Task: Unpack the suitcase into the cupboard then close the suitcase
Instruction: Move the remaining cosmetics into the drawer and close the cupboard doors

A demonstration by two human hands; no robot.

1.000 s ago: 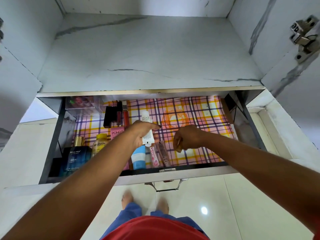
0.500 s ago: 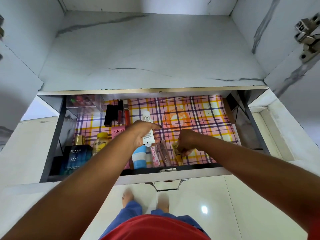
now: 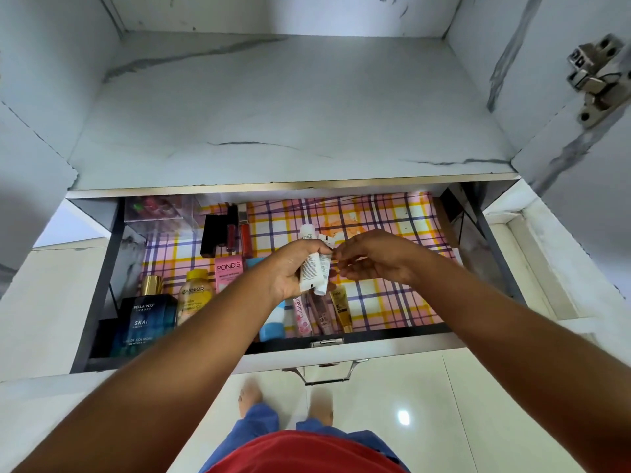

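Head view: left hand (image 3: 290, 273) grips two white tubes (image 3: 312, 268) over the open drawer (image 3: 102, 285). Right hand (image 3: 372, 259) has risen from the drawer front, fingers loosely curled, touching the tubes' top; gold tube (image 3: 341, 307) now lies released. Suitcase out of view; tube labels unreadable.

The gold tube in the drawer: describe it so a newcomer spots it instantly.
Look in the open drawer with the checked liner, at its front edge. The gold tube ends the row of slim tubes, right of the pink Gulabari tube; it alone is gold.
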